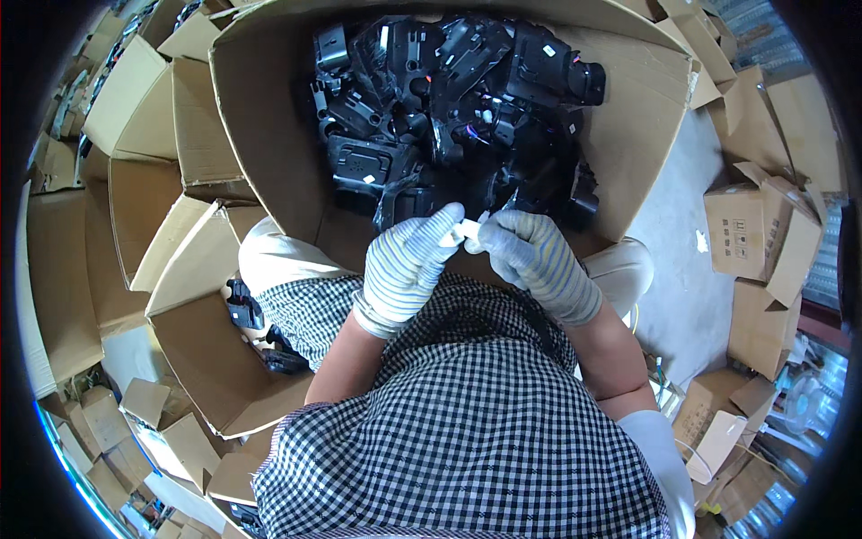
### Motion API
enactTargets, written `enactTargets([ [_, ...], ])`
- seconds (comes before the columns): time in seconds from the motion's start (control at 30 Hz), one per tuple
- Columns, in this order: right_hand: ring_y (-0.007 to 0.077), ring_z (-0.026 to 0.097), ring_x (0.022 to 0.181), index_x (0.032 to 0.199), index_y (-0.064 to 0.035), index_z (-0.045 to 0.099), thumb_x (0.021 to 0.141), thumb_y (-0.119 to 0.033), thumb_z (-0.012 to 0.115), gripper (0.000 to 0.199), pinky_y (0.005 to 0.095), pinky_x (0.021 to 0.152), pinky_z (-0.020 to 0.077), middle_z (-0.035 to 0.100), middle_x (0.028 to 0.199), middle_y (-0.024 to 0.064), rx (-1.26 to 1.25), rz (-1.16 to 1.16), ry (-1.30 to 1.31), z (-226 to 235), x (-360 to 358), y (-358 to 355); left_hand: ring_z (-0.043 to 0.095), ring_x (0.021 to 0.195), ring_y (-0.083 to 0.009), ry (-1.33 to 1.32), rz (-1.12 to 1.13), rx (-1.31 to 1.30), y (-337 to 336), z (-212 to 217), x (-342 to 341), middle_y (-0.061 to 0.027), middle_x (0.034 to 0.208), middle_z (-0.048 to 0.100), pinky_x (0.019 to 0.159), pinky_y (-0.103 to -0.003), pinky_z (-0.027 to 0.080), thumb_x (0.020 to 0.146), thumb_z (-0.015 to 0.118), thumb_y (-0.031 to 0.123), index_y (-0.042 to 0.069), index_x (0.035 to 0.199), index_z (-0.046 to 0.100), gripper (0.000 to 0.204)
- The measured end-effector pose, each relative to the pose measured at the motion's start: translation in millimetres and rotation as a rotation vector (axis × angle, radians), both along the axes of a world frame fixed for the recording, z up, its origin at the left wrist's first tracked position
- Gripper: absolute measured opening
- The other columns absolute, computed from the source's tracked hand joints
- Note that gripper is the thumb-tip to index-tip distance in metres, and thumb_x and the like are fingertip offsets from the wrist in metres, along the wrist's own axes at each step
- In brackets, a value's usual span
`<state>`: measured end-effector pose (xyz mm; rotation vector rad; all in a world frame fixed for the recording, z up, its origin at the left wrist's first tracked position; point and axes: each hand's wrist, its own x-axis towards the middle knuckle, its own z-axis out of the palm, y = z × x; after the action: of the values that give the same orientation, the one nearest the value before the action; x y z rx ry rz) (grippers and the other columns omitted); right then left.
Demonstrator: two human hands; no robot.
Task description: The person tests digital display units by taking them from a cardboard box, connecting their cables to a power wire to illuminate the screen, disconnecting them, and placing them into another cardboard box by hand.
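Both my hands wear striped white gloves and meet above the near edge of a large open carton (pixel 637 99). Pinched between them is a small white piece (pixel 465 231), too small to make out its kind. My left hand (pixel 406 260) grips its left side with thumb and forefinger. On the other side, the curled fingers of my right hand (pixel 541 260) close on it. Just beyond, black moulded plastic parts (pixel 377 162) lie heaped in the carton, some in clear wrapping and a few with white stickers.
At my left, a smaller open carton (pixel 211 359) holds a few black parts (pixel 247 305). More cardboard boxes (pixel 144 225) crowd the left side. A printed carton (pixel 745 234) stands at the right across pale grey floor (pixel 682 287). Checked cloth covers my lap.
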<state>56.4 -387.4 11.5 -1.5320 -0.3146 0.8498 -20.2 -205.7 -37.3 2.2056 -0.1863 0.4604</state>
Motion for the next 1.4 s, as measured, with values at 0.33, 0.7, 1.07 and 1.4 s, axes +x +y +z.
enactTargets([
  [0.33, 0.0030, 0.032, 0.040, 0.089, 0.0002, 0.066, 0.093, -0.038, 0.056, 0.039, 0.0207, 0.041, 0.0224, 0.044, 0.051, -0.0037, 0.065, -0.033, 0.353, -37, -33, -4, 0.066, 0.067, -0.0243, -0.002, -0.016, 0.323, -5, -19, -23, -0.0075, 0.089, 0.070, 0.057, -0.033, 0.054, 0.084, 0.058, 0.008, 0.013, 0.119, 0.062, 0.036],
  [0.7, 0.0118, 0.054, 0.063, 0.086, 0.0007, 0.062, 0.088, -0.022, 0.058, 0.023, 0.0267, 0.056, 0.0429, 0.059, 0.073, 0.0028, -0.293, 0.299, -0.003, -33, -30, -22, 0.067, 0.078, -0.0287, 0.055, -0.521, 0.142, 28, -37, -10, -0.0109, 0.090, 0.067, 0.073, -0.040, 0.053, 0.082, 0.065, 0.042, 0.012, 0.126, 0.055, 0.054],
  [1.07, 0.0145, 0.047, 0.051, 0.080, -0.0001, 0.060, 0.090, -0.012, 0.057, 0.016, 0.0299, 0.048, 0.0388, 0.050, 0.063, 0.0060, -0.242, 0.250, -0.357, -56, -51, -46, 0.057, 0.106, -0.0267, -0.131, -0.432, 1.149, 66, -113, 46, -0.0013, 0.083, 0.066, 0.114, -0.047, 0.024, 0.072, 0.058, 0.022, 0.017, 0.064, 0.071, 0.016],
  [1.4, 0.0042, 0.036, 0.045, 0.085, 0.0067, 0.062, 0.093, -0.027, 0.055, 0.036, 0.0213, 0.043, 0.0263, 0.046, 0.055, -0.0016, 0.007, 0.238, 0.089, 14, -53, 0, 0.064, 0.083, -0.0298, 0.311, 0.538, -0.301, 44, -24, -27, -0.0179, 0.083, 0.064, 0.073, -0.038, 0.051, 0.079, 0.064, 0.023, 0.000, 0.096, 0.062, 0.028],
])
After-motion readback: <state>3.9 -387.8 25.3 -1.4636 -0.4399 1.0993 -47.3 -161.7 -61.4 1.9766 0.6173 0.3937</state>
